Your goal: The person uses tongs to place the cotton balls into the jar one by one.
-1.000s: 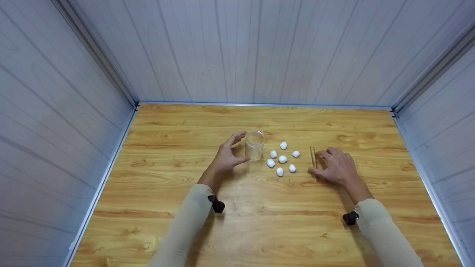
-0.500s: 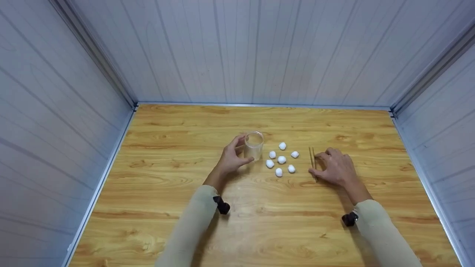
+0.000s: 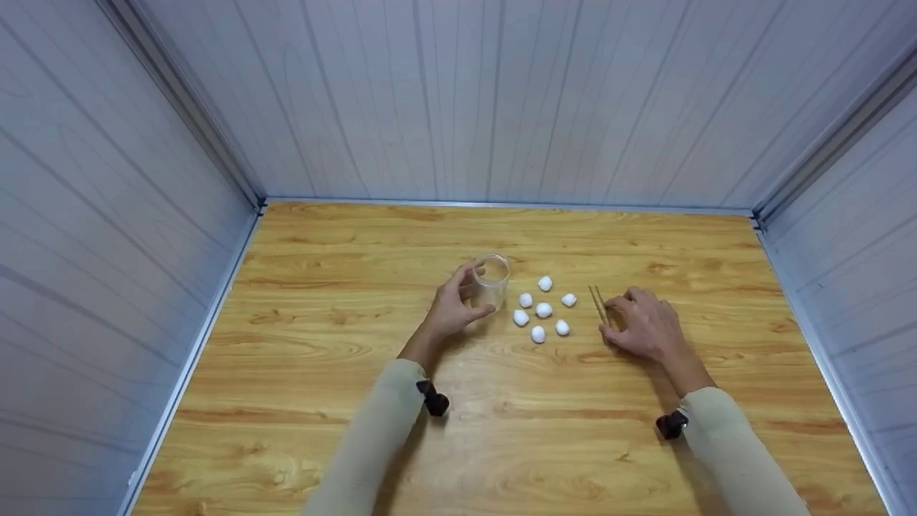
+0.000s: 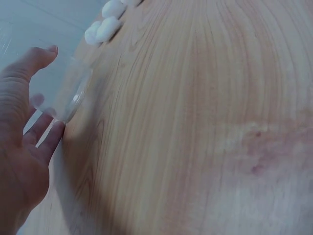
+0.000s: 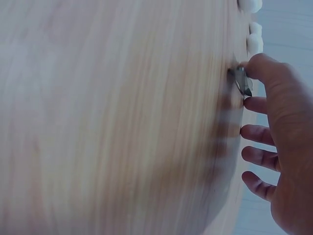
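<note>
Starting nearest the viewer, two pale sleeves are seen entering from the lower edge of the head view, each with a dark wrist-mounted device, over the wooden worktop (image 3: 501,430).

Further in, the left hand (image 3: 451,312) is found curled around the near-left side of one clear jar (image 3: 491,281), thumb on the near side and fingers round the far side; the jar stands upright with its mouth open. In the left wrist view the left hand (image 4: 22,147) is seen with its fingers and thumb touching the transparent wall of the jar (image 4: 68,95).

The right hand (image 3: 645,326) is observed resting on the worktop with thumb and fingertips closed on the near end of one pair of wooden chopsticks (image 3: 598,304); the pair lies on the surface, angled slightly away to the left. In the right wrist view the right hand (image 5: 279,147) is seen with its thumb pressed on the end of the chopsticks (image 5: 241,81); that view is blurred.

Between the two hands, six white cotton balls (image 3: 543,310) are counted, lying loose in a small cluster, just right of the jar and just left of the chopsticks, touched by neither hand.

Beyond, grey panelled walls (image 3: 501,100) enclose the worktop on three sides.
</note>
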